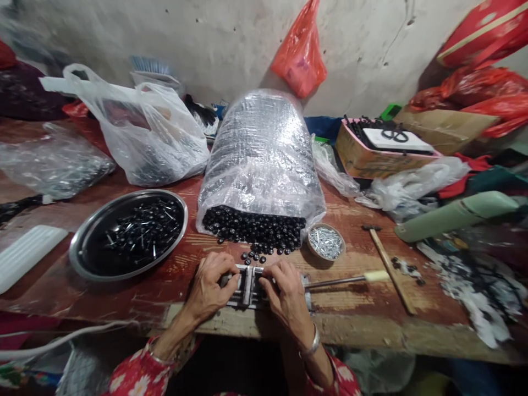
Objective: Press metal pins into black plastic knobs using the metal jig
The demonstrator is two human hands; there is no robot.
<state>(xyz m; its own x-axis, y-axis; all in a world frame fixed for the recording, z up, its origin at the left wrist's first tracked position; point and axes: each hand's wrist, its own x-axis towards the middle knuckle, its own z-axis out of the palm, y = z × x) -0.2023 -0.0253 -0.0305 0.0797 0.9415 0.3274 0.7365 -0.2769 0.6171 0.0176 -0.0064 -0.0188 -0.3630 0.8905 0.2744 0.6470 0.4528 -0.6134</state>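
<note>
A metal fixture with a raised bar lies at the table's front edge, between my two hands. My left hand is at its left end, fingers curled, with something small and dark at the fingertips. My right hand rests over the right part with bent fingers; what they hold, if anything, is hidden. Just behind are loose black round caps, spilling from a large clear plastic bag. A bowl of silvery pins stands right of the bag's mouth. A rod with a pale handle extends right from the fixture.
On the left sits a steel tray with black parts and pins, near white plastic bags. To the right are a hammer, a green bottle and a box. A red bag hangs on the wall.
</note>
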